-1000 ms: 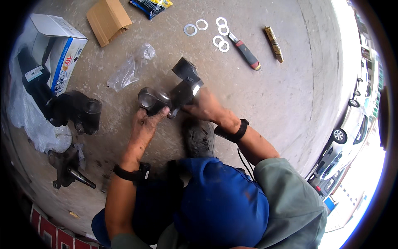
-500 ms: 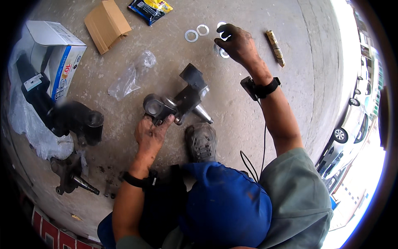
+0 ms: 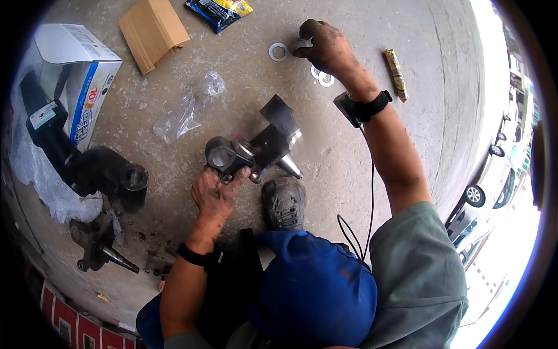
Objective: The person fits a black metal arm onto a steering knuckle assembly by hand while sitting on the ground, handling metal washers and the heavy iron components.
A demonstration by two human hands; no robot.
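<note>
My left hand (image 3: 216, 191) grips a dark metal steering knuckle (image 3: 268, 143) by its round eye end, above my grey shoe (image 3: 283, 205). The knuckle's bright tapered spindle points down and to the right. At the top, my right hand (image 3: 329, 51) is closed, thumb and fingers pinching a thin flat washer (image 3: 303, 42) that is partly hidden. Just left of that hand lies another silver washer (image 3: 278, 59) on the concrete. More washers (image 3: 326, 85) overlap beneath the wrist.
At the left, a second knuckle (image 3: 96, 244) lies near a large black part (image 3: 102, 166), plastic wrap and an opened white-blue box (image 3: 87, 110). Brown cardboard (image 3: 152, 38), a clear plastic bag (image 3: 183, 113), a dark blue-yellow packet (image 3: 220, 13) and a wrapped stick (image 3: 396, 75) lie around.
My right hand has moved slightly left and closed on a washer. My left hand stays on the knuckle, and the whole view has shifted a little.
</note>
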